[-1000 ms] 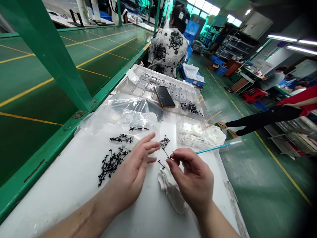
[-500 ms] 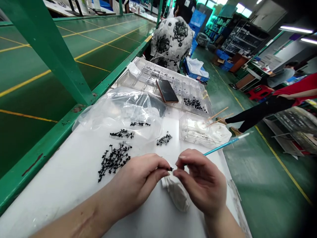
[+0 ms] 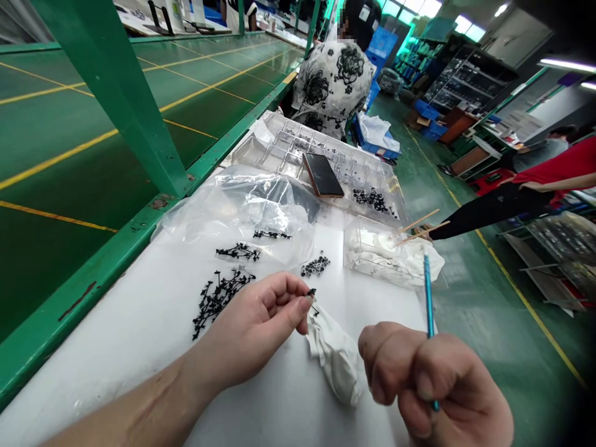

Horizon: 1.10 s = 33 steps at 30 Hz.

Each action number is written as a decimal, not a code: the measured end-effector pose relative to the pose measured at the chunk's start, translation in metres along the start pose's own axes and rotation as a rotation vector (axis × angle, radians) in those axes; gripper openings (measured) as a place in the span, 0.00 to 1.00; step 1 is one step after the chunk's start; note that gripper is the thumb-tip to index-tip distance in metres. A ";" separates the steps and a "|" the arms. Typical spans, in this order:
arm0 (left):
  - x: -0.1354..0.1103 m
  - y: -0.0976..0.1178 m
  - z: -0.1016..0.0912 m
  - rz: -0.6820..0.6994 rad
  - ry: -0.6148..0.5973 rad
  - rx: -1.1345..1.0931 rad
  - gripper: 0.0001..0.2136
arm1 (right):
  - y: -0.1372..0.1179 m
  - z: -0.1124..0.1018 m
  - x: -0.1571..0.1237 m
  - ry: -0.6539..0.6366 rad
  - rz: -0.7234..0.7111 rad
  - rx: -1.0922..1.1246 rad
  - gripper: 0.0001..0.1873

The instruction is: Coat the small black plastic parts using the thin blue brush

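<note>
My left hand [image 3: 261, 326] pinches a tiny black plastic part [image 3: 311, 292] between thumb and fingertips, just above a crumpled white cloth [image 3: 336, 355] on the white table [image 3: 139, 347]. My right hand [image 3: 433, 388] is curled near the lower right, gripping a thin blue stick [image 3: 428, 298] that points up and away. Left of my left hand lies a pile of black part sprues [image 3: 218, 299]. Two smaller black clusters [image 3: 239, 252] and a little heap of black rings [image 3: 315, 266] lie beyond.
A clear plastic bag [image 3: 242, 205] and a clear compartment tray [image 3: 298, 152] with a dark phone [image 3: 323, 175] sit farther back. A clear box [image 3: 372, 251] holds white cloth and wooden sticks. A green frame post [image 3: 116, 93] stands left. A person in a floral top [image 3: 333, 87] works ahead.
My hands have parted: the right one drew back toward me and swung the blue stick upright, while the left one kept the small black part.
</note>
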<state>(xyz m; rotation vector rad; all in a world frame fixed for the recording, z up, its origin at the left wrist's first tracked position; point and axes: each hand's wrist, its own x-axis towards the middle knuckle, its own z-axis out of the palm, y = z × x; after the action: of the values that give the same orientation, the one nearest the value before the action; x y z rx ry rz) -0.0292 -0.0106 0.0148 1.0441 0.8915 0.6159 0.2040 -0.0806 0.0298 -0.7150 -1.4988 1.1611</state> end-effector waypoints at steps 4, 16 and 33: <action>0.000 0.002 -0.001 0.005 0.037 0.060 0.14 | 0.002 0.002 0.004 0.123 0.008 -0.002 0.07; -0.004 0.006 0.000 0.042 0.052 0.152 0.15 | 0.017 -0.015 0.030 0.597 0.004 0.246 0.23; -0.003 0.000 -0.002 0.151 0.098 0.331 0.16 | 0.019 -0.010 0.030 0.493 0.020 0.191 0.26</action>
<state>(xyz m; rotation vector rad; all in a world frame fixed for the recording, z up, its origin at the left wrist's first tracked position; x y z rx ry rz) -0.0320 -0.0119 0.0151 1.3980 1.0296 0.6639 0.2034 -0.0444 0.0227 -0.8144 -0.9581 1.0320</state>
